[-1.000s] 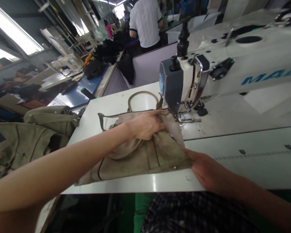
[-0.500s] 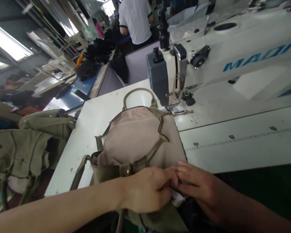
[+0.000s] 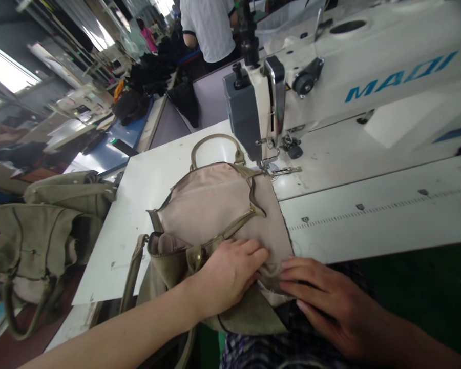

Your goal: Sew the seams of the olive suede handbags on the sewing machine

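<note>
An olive-green bag (image 3: 215, 215) lies on the white sewing table (image 3: 138, 205), turned so that its pinkish lining faces up, with its handle (image 3: 212, 144) toward the back. My left hand (image 3: 230, 274) lies flat on the bag's near edge, fingers stretched out. My right hand (image 3: 318, 300) rests beside it at the bag's near right corner, fingers extended and pressing the fabric at the table's front edge. The sewing machine's needle head (image 3: 253, 110) stands just behind the bag's far right corner.
The white sewing machine (image 3: 369, 77) fills the right side. A pile of similar olive bags (image 3: 42, 225) sits to the left. A person in a white shirt (image 3: 209, 25) stands at the back, beyond dark goods on further tables.
The bag was flipped from its olive outside to its lining and pulled toward me. Both hands moved from the bag's middle and corner to its near edge, then flattened.
</note>
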`<state>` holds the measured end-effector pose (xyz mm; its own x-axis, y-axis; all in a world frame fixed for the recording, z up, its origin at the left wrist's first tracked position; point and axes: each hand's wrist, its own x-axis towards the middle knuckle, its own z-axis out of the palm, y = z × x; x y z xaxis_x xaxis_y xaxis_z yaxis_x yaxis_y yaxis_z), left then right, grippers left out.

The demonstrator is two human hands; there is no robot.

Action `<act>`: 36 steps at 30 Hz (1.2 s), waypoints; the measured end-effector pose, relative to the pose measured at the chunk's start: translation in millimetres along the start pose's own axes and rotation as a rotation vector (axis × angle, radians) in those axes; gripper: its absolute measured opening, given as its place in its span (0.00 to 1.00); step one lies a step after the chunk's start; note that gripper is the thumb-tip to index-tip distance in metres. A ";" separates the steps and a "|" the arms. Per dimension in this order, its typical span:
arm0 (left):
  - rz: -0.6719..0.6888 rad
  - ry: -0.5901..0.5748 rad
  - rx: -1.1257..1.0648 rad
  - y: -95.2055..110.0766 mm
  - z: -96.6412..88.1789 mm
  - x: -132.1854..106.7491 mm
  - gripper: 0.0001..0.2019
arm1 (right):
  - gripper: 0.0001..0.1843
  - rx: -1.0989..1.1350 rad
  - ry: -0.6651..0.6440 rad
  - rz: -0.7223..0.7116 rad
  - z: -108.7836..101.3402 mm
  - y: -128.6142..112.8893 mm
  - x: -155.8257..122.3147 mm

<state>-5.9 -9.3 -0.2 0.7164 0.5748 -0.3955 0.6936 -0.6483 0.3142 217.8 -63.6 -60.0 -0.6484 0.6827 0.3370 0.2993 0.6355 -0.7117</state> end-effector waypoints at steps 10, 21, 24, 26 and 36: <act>0.139 -0.047 -0.076 -10.0 -15.5 0.0 0.04 | 0.20 -0.023 0.089 0.014 -2.9 2.8 4.6; 0.154 -0.090 -0.285 -24.7 -18.8 9.1 0.05 | 0.18 -0.140 0.136 -0.097 5.2 17.4 11.9; 0.166 -0.062 -0.277 -23.4 -17.0 7.1 0.05 | 0.18 -0.156 0.159 -0.096 9.0 21.8 10.4; 0.170 -0.037 -0.244 -20.7 -15.3 5.1 0.03 | 0.18 -0.184 0.159 -0.090 8.9 22.1 11.8; -0.118 0.290 0.322 -2.7 -17.3 23.6 0.29 | 0.15 -0.365 0.303 -0.086 16.3 18.0 26.7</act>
<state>10.4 14.6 4.6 0.6573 0.7406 -0.1394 0.7458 -0.6659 -0.0212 194.4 -39.8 -73.9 -0.4645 0.6622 0.5880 0.5152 0.7421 -0.4287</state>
